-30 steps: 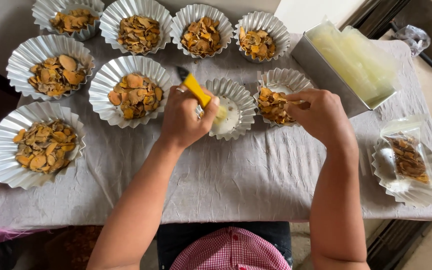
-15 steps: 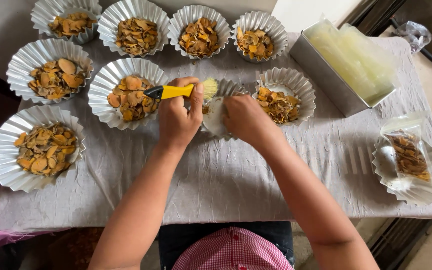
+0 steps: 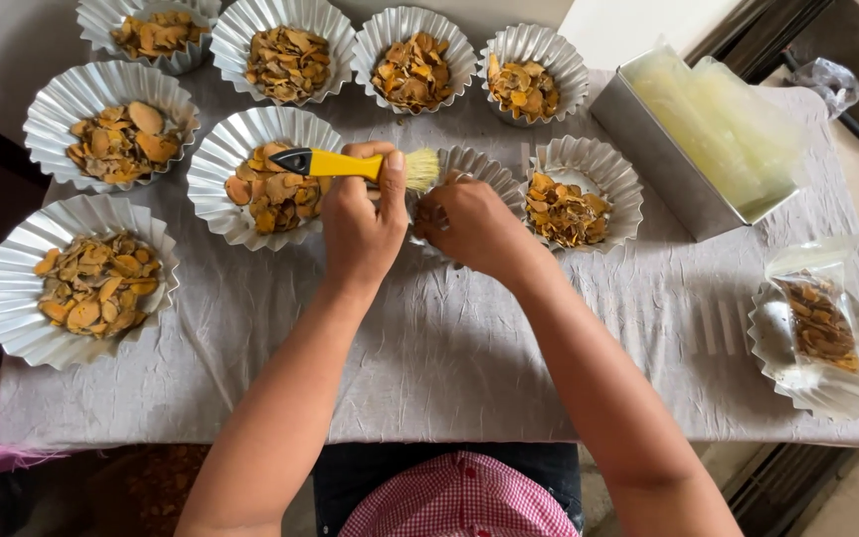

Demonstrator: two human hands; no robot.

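- The left hand (image 3: 362, 221) is closed around a yellow-handled brush (image 3: 350, 164); its long axis lies level, bristles pointing right, black end pointing left.
- The right hand (image 3: 471, 227) grips the near rim of an empty fluted foil tray (image 3: 477, 165), fingers curled over it.
- The bristles hang just over that tray's left edge, so the left hand is nearer.
- Trays of dried orange slices (image 3: 276, 189) ring them on the cloth-covered surface (image 3: 449, 348).

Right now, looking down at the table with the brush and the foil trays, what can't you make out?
- Foil tray under both hands: its contents are hidden by the left hand and right hand.
- Top-left tray: cut off by the head view's upper edge.
- Bag at right: its contents are blurred by glare.
- Right fingertips: curled under, so their grip is unclear.
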